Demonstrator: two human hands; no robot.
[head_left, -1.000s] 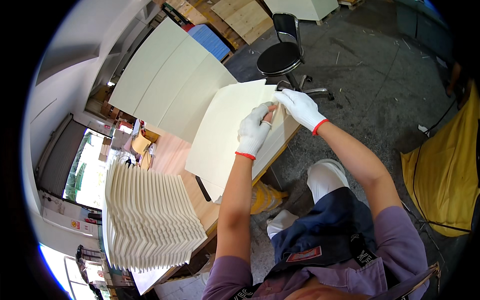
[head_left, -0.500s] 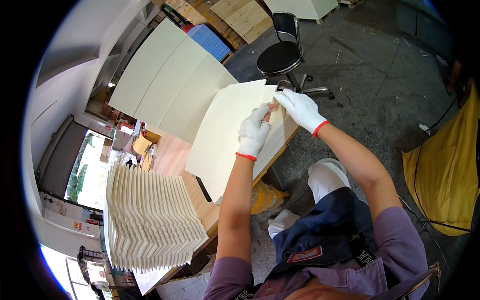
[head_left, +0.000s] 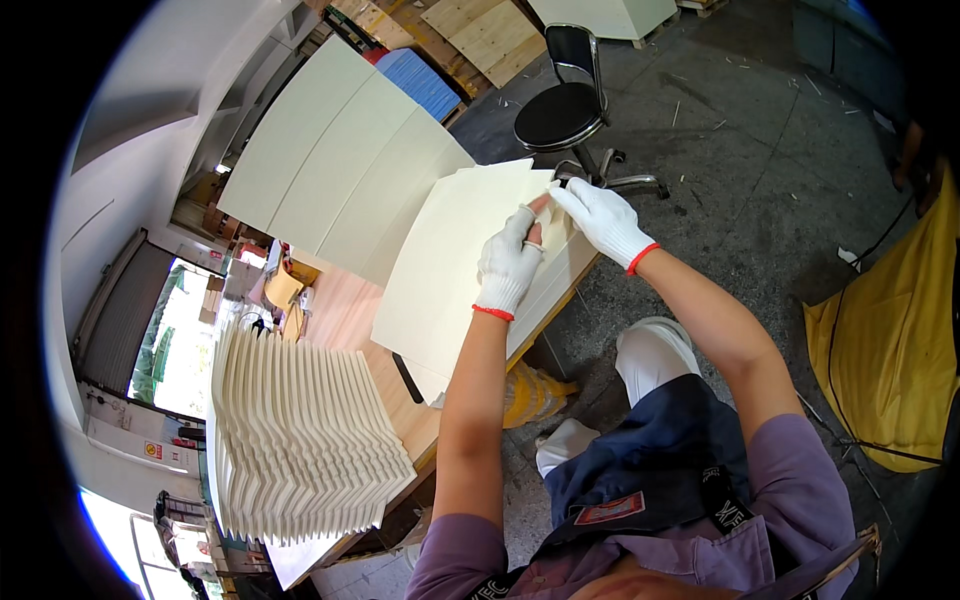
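Note:
A cream board sheet [head_left: 440, 255] lies on similar sheets at the table's near right edge. Both my hands are at its far right corner, in white knit gloves with red cuffs. My left hand [head_left: 510, 265] rests over the sheet, its bare thumb and forefinger closed at the edge. My right hand [head_left: 603, 225] comes in from the right, fingers pressed together on the corner beside the left forefinger. Part of the edge between them is bent and shaded; the glove fingers partly hide the grip. A pile of creased cream boards [head_left: 310, 430] stands on the left.
Large pale panels [head_left: 340, 150] lean up behind the sheets on the wood-topped table [head_left: 345, 315]. A black strip [head_left: 407, 378] pokes out below the sheets. A black swivel chair [head_left: 557, 120] stands past the far corner; a yellow cover [head_left: 885, 330] hangs at the right.
My left forefinger has stretched farther out along the sheet's edge toward my right fingertips. My right hand has shifted very slightly; the sheets and pile have stayed in place.

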